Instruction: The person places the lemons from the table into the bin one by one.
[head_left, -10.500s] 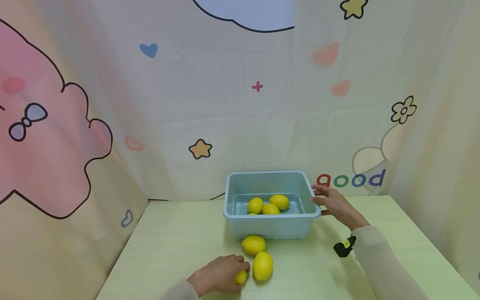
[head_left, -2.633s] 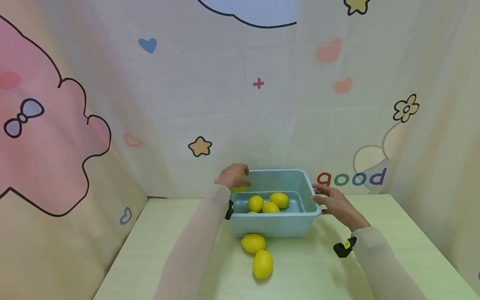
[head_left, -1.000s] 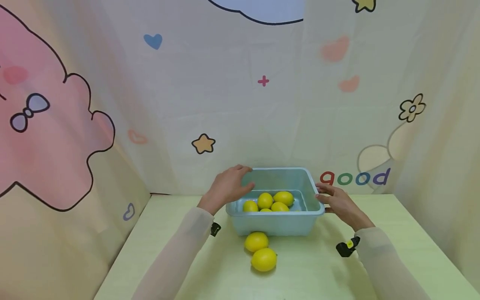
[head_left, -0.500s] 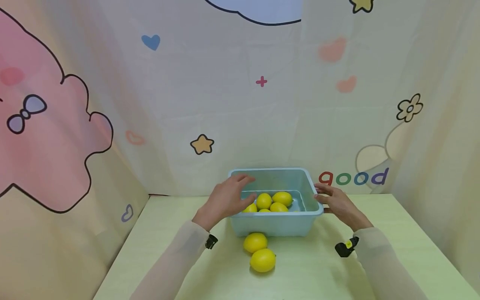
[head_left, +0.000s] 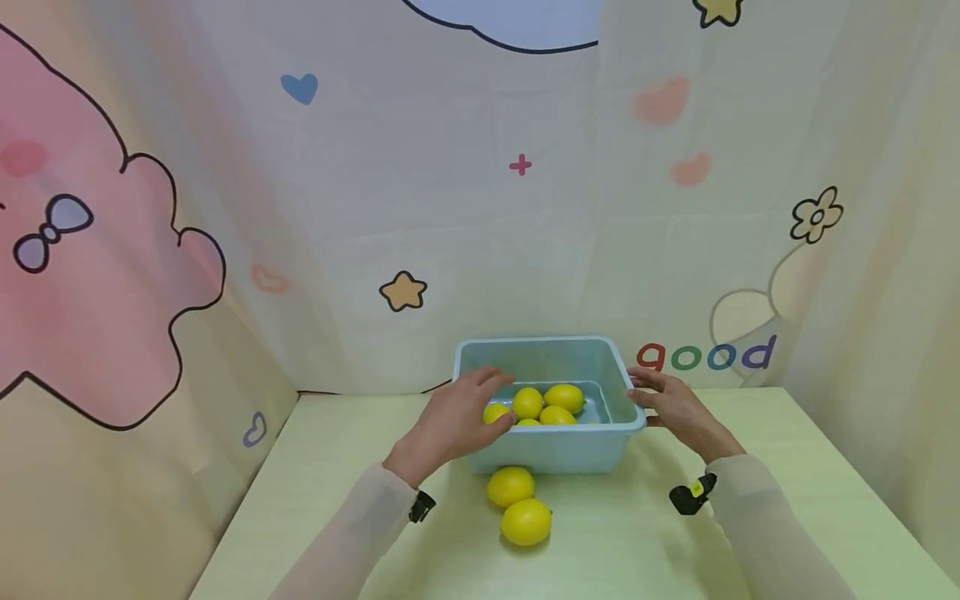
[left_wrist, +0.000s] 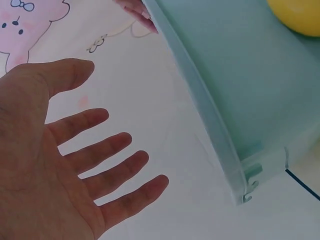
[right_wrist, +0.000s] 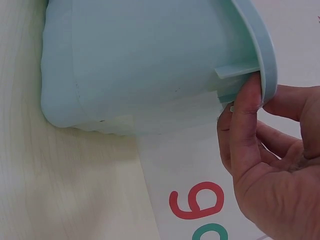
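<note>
A light blue plastic basin (head_left: 558, 450) stands on the table with several yellow lemons (head_left: 564, 398) inside. My right hand (head_left: 682, 417) pinches the basin's right rim; the right wrist view shows its fingers (right_wrist: 246, 120) under the lip and the thumb on the other side. My left hand (head_left: 453, 421) hovers at the basin's left front corner, its fingers spread with nothing in them. In front of the basin, two lemons lie close together: one lemon (head_left: 512, 487) near the front wall and another lemon (head_left: 526, 522) nearer to me. The left hand partly hides a lemon inside the basin.
The pale wooden table (head_left: 337, 483) backs onto a printed curtain (head_left: 480, 267) close behind the basin. Black wrist-camera mounts show at my left cuff (head_left: 422, 506) and right cuff (head_left: 688, 497).
My left hand picked a lemon off the table, carried it over the basin and let it go inside. It has since drawn back lower. The nearer table lemon turned sideways; my right hand stayed.
</note>
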